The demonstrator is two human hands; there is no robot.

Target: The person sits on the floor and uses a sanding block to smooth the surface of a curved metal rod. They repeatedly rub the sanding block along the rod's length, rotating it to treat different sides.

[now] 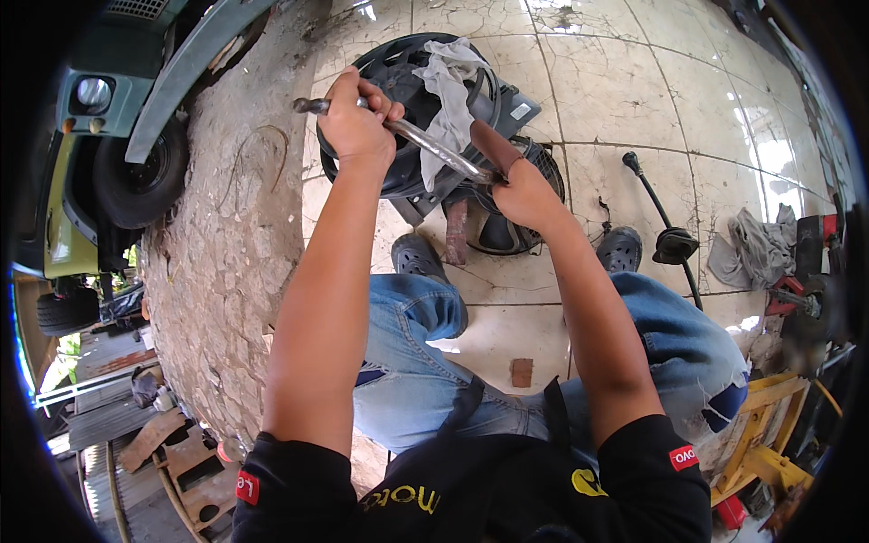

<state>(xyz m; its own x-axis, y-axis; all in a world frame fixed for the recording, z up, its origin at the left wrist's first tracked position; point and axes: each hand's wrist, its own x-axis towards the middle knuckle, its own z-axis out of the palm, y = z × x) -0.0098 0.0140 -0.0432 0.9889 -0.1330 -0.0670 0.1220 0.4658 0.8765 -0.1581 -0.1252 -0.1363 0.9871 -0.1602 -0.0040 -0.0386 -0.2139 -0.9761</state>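
A bare metal rod (pixel 444 153) with a dark rounded end slants across in front of me. My left hand (pixel 356 119) is closed round it near that dark end. At its lower end my right hand (pixel 529 194) is closed on a brown strip (pixel 493 145) that looks like sandpaper, against the rod; its fingertips are partly hidden. Beneath both hands lies a round black fan shroud (pixel 398 68) with a whitish rag (pixel 445 100) draped over it. A second fan (pixel 498 233) sits beside my right hand, and a worn reddish-brown strip (pixel 456 232) hangs below the shroud.
To the right, a black lever with a rubber boot (pixel 675 244) lies on the tiles (pixel 625 100). Beyond it are a grey rag (pixel 765 237) and a yellow frame (pixel 765 434). A small brown piece (pixel 521 372) lies between my feet. A vehicle's tyre (pixel 143 172) stands left, over rough concrete.
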